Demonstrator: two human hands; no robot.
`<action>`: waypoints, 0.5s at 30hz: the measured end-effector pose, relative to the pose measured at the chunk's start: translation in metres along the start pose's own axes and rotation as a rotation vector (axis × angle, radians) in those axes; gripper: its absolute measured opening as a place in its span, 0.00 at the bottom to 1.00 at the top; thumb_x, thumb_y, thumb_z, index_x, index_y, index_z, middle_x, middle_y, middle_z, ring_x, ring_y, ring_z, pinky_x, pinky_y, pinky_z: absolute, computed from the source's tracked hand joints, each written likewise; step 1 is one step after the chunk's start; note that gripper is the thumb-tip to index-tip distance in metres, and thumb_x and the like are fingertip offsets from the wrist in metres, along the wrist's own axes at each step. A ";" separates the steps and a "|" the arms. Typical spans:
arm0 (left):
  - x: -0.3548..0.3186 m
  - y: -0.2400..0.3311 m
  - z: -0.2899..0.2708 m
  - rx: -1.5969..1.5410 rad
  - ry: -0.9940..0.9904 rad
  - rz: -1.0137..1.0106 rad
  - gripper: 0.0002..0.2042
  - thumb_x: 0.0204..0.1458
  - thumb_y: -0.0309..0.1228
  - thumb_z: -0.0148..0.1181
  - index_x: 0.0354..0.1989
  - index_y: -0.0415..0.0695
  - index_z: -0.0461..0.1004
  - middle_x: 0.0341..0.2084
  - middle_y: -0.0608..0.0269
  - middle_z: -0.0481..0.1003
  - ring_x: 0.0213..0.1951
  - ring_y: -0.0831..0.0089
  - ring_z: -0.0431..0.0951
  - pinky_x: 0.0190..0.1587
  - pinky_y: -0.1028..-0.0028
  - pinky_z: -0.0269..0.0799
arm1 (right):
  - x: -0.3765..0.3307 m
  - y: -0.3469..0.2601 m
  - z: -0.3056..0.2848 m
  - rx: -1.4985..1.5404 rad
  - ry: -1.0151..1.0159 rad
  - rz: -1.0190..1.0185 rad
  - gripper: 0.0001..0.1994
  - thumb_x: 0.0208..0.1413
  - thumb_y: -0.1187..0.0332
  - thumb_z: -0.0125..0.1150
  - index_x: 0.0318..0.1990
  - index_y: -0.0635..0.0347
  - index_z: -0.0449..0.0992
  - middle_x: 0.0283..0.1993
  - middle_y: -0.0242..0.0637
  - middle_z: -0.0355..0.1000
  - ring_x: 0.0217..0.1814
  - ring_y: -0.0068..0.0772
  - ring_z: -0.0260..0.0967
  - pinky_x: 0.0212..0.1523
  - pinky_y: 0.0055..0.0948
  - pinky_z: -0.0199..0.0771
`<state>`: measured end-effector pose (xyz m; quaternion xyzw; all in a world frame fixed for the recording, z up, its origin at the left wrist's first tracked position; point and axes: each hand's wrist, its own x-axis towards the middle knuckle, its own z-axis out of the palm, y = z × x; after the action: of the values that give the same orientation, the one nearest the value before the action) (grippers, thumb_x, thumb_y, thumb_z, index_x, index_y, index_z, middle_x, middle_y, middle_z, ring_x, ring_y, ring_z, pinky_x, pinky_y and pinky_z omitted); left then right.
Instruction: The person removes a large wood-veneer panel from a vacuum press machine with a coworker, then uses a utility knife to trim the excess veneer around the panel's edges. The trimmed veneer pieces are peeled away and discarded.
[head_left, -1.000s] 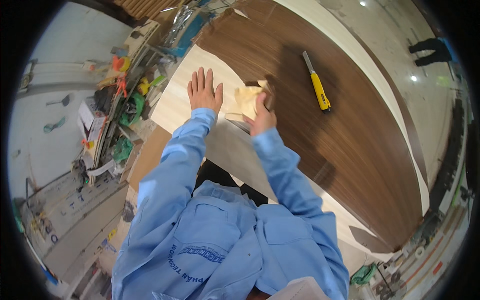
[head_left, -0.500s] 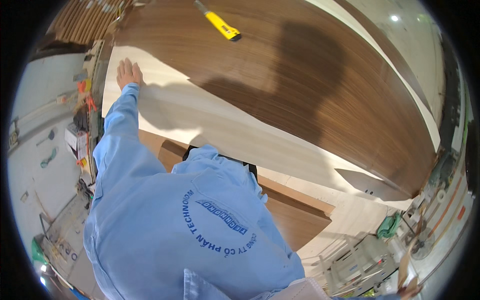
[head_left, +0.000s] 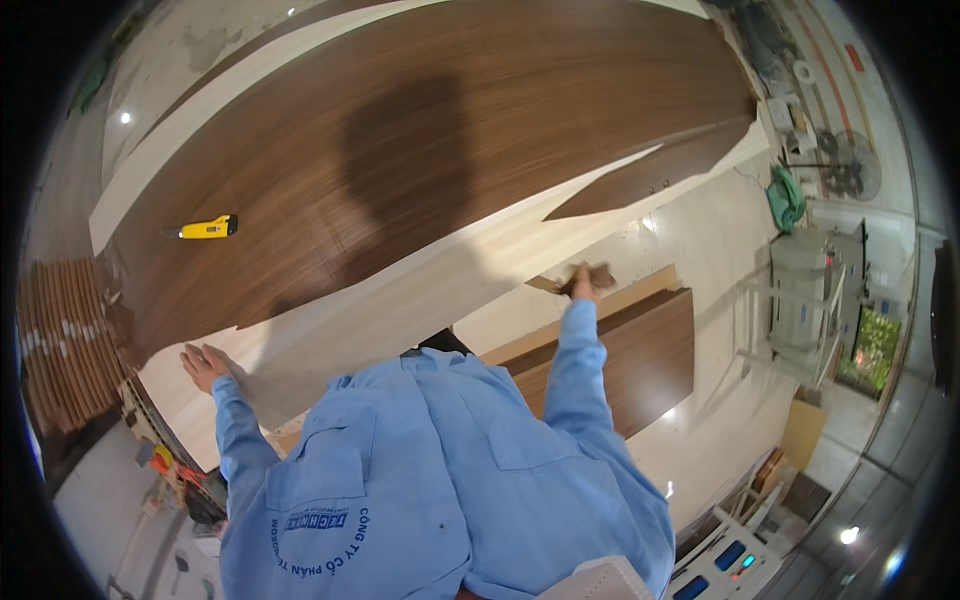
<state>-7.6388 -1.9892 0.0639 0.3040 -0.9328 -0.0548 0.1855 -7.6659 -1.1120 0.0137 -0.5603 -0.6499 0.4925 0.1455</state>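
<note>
My left hand [head_left: 205, 367] lies flat on the pale sheet [head_left: 400, 290], near its left end, fingers stretched out. The pale sheet shows along the near side of a large, dark brown wood-grain sheet [head_left: 520, 110] with an uneven edge. My right hand [head_left: 582, 286] is closed on a crumpled brown piece [head_left: 600, 272], past the pale sheet's near edge. Motion blurs that piece, and I cannot tell its material. A yellow utility knife [head_left: 207, 228] rests on the brown sheet at the left, untouched. A pointed brown flap [head_left: 650, 175] lies at the right end.
Brown boards [head_left: 645, 350] lie below, right of my body. Several stacked brown strips [head_left: 65, 335] stand at the far left. Grey equipment with a pale frame [head_left: 805, 295], a green cloth [head_left: 786, 198] and a fan [head_left: 850, 165] are at the right.
The view has swung to the right. My right hand has come from the lower right edge toward the pale sheet, carrying the brown piece. My left hand stays on the pale sheet.
</note>
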 end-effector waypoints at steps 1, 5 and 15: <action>0.004 -0.009 0.001 -0.011 -0.017 0.007 0.28 0.62 0.48 0.53 0.67 0.46 0.66 0.68 0.43 0.61 0.69 0.49 0.60 0.69 0.57 0.59 | -0.005 0.015 0.019 -0.107 -0.134 0.128 0.31 0.54 0.54 0.71 0.60 0.64 0.71 0.56 0.43 0.72 0.54 0.41 0.72 0.44 0.48 0.80; 0.009 -0.027 0.013 -0.329 -0.126 -0.159 0.27 0.62 0.43 0.56 0.65 0.39 0.66 0.68 0.45 0.61 0.69 0.54 0.61 0.68 0.62 0.61 | -0.019 0.019 0.047 -0.441 -0.514 0.383 0.22 0.57 0.59 0.66 0.58 0.55 0.74 0.54 0.36 0.74 0.53 0.37 0.73 0.41 0.44 0.80; -0.009 0.035 -0.047 -0.171 0.117 0.002 0.22 0.52 0.28 0.56 0.58 0.40 0.71 0.62 0.50 0.69 0.64 0.51 0.66 0.65 0.52 0.58 | -0.183 -0.186 0.101 -0.189 -0.263 -0.981 0.13 0.60 0.68 0.64 0.51 0.61 0.77 0.47 0.38 0.77 0.46 0.31 0.74 0.42 0.26 0.73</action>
<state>-7.6329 -1.9552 0.1122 0.2889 -0.9126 -0.1165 0.2649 -7.7894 -1.2985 0.1815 -0.1336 -0.8906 0.3717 0.2255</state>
